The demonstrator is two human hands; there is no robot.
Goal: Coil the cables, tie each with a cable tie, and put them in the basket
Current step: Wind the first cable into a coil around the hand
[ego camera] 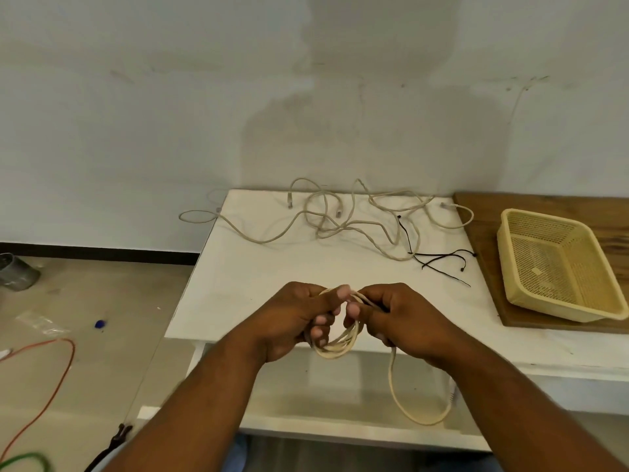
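Over the front edge of the white table (258, 267), my left hand (299, 318) and my right hand (401, 318) both grip a small coil of cream cable (340, 345). Its loose tail (418, 417) hangs in a loop below the table edge, and its plug shows by my right forearm. Several loose grey cables (340, 223) lie tangled at the back of the table. Thin black cable ties (439, 260) lie to their right. A cream mesh basket (510, 267) sits empty on a wooden board (483, 226) at the right.
The table stands against a white wall. On the floor at the left lie an orange cable (64, 366), a green cable (23, 459), a grey can (17, 272) and a black strap (112, 444).
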